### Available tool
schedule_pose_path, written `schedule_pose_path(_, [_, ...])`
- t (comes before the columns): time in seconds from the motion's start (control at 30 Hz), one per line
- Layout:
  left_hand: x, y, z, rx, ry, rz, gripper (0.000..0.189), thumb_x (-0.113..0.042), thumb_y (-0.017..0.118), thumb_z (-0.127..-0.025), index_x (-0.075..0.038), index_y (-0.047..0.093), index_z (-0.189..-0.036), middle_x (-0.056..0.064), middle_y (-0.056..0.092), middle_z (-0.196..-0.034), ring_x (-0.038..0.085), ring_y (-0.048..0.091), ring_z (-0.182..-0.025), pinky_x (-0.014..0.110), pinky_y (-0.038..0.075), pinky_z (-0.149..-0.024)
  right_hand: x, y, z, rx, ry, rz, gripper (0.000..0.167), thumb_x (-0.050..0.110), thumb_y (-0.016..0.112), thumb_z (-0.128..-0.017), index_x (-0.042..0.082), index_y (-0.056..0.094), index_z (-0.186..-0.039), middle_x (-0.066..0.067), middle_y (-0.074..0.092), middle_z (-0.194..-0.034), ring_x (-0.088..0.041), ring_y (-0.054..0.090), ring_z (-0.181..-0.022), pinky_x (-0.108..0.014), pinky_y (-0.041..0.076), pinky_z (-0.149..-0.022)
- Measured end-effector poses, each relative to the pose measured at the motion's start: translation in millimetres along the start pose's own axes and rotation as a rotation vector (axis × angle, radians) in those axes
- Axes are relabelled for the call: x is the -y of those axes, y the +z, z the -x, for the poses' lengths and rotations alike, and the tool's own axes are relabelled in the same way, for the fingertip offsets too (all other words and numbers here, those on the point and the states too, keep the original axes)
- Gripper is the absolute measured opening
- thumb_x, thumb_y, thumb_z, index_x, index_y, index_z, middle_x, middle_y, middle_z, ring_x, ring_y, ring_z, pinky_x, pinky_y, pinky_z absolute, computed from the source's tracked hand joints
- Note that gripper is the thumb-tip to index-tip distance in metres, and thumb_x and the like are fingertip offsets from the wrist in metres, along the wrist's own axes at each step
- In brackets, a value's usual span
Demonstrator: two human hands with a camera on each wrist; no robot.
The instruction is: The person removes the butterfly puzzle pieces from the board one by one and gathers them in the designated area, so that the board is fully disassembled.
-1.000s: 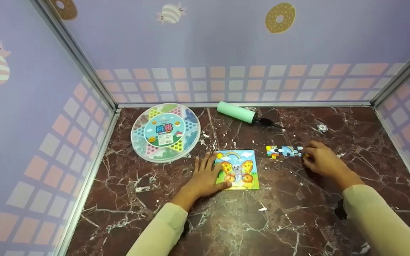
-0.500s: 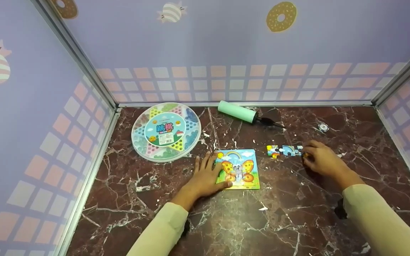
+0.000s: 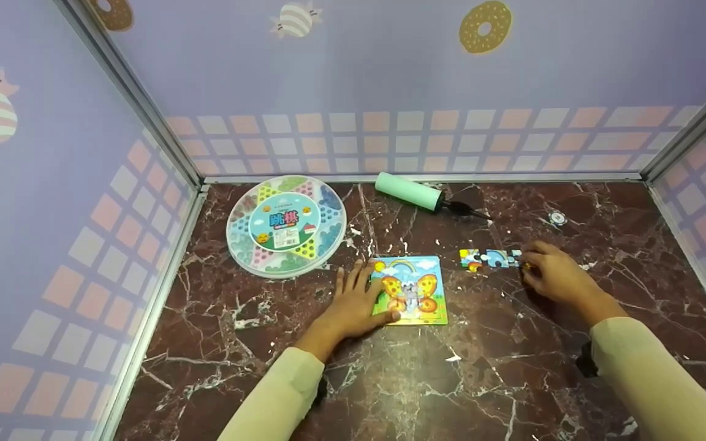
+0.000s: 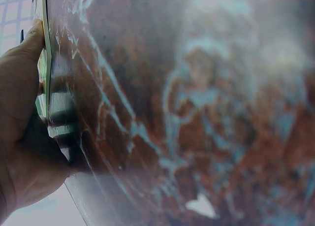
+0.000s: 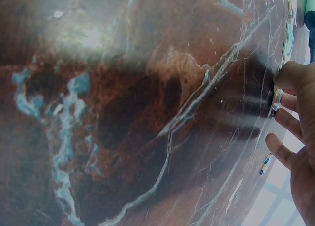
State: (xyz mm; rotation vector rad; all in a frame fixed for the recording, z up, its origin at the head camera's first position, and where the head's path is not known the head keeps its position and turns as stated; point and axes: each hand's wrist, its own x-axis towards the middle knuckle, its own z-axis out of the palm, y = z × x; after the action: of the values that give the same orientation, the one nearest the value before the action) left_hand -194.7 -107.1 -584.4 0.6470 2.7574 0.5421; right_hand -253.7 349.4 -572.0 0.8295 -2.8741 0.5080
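A square jigsaw puzzle [image 3: 429, 313] with a butterfly picture lies flat on the dark red marbled surface. My left hand [image 3: 353, 310] rests at its left side, fingers spread over the edge and thumb on the lower border. To the right, loose jigsaw pieces form a short row; one shows a sun [image 3: 469, 256], another a rainbow [image 3: 498, 259]. At the row's right end my right hand [image 3: 555, 274] pinches a jigsaw piece [image 5: 276, 99] between thumb and fingers, low at the surface. Most of that piece is hidden by the fingers in the head view.
A round Chinese checkers set [image 3: 285, 245] lies at the back left. Behind the puzzle is a mint-green hand pump [image 3: 408, 191] with a black nozzle. A round chip-like disc [image 3: 556, 218] lies beyond the right hand. Patterned purple walls [image 3: 353, 73] enclose the back and sides.
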Motion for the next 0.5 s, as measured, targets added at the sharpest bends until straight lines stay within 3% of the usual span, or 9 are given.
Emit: schedule_pose_path(0.5, [0.3,0.5,-1.1,0.008,-0.006,0.002,0.082,-0.071,0.057,-0.106,-0.013,0.048,-0.164,0.02,0.009,-0.187,0.046,0.003,-0.174,0.072,-0.001,-0.137,3.2,-5.1,1.9,0.052,0.063,-0.003,0.036,0.009,0.077,-0.096,-0.01,0.075,-0.127,-0.033,0.066,-0.136,-0.055,0.067,-0.12,-0.071,0.057,-0.103])
